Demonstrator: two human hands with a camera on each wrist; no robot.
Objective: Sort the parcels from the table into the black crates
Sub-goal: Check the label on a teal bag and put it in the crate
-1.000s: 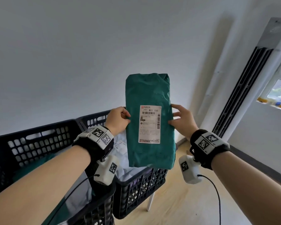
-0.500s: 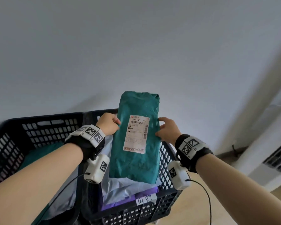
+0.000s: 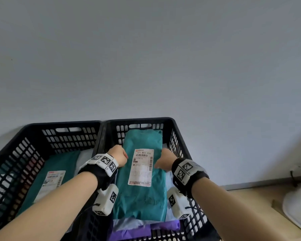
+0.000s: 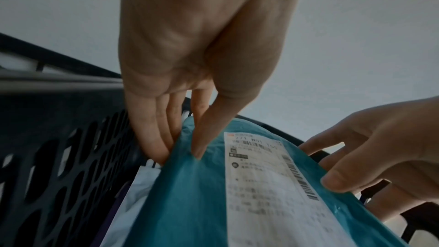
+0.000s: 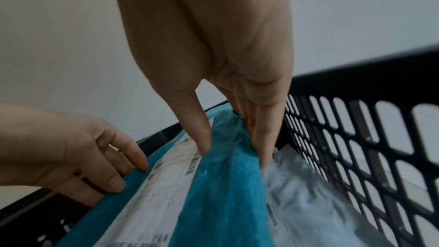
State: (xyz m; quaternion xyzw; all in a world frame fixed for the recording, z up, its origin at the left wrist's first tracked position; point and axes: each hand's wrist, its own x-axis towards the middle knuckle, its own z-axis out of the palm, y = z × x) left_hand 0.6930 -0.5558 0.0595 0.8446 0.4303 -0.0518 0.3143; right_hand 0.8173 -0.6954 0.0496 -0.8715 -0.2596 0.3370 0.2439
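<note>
Both of my hands hold one teal plastic mailer bag [image 3: 141, 193] with a white shipping label, lying label-up inside the right black lattice plastic crate [image 3: 179, 141] on pale parcels. My left hand [image 3: 118, 156] pinches its left edge, thumb on top, fingers [image 4: 154, 138] beneath. My right hand [image 3: 164, 162] pinches the right edge likewise. Another teal mailer [image 3: 57, 173] lies in the left black crate [image 3: 16, 153].

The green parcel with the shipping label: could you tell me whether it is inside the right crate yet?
Inside. The green parcel lies below the right crate rim on white parcels; both hands grip its sides.
</note>
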